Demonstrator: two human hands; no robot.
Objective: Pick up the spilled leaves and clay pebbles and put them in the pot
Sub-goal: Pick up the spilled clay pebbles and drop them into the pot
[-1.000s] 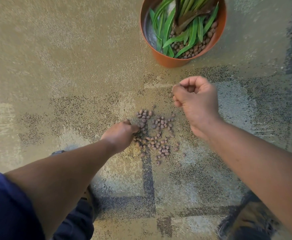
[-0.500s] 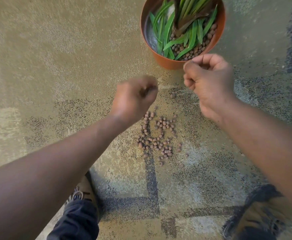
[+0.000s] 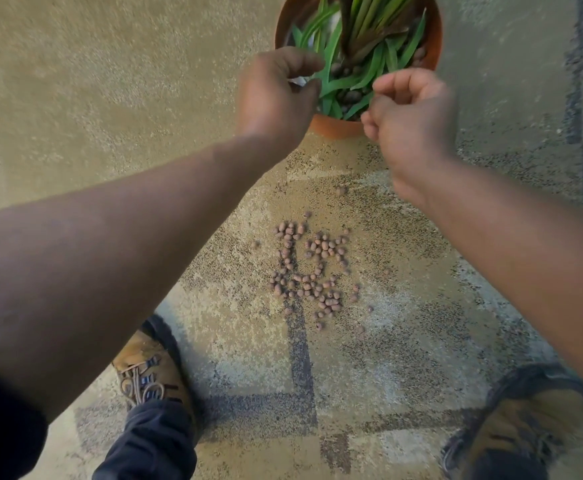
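**Both hands over the pot, pebbles lying on the carpet**

While the person is bending over the patterned carpet (image 3: 75, 98), both arms are reaching forward to the orange pot (image 3: 335, 128) at the top of the view. The left hand (image 3: 276, 93) is hanging over the pot's near left rim with its fingers curled and the thumb and fingertips parted towards the inside of the pot; whether it is holding any pebbles I cannot tell, since the palm is facing away. The right hand (image 3: 409, 109) is hovering at the near right rim, its fingers curled into a loose fist; what, if anything, is lying inside that fist is hidden.

Inside the pot, green leaves (image 3: 345, 81) are lying across a bed of brown clay pebbles, with darker leaves standing behind them. No loose leaves are showing on the floor.

Well short of the pot, between the two forearms, a scatter of spilled clay pebbles (image 3: 309, 271) is lying on the carpet, with a few strays sitting apart around its edges. Lower down, a brown laced boot (image 3: 148, 368) and a dark trouser leg (image 3: 148, 441) are showing at the left, and a second boot (image 3: 522, 431) at the right.
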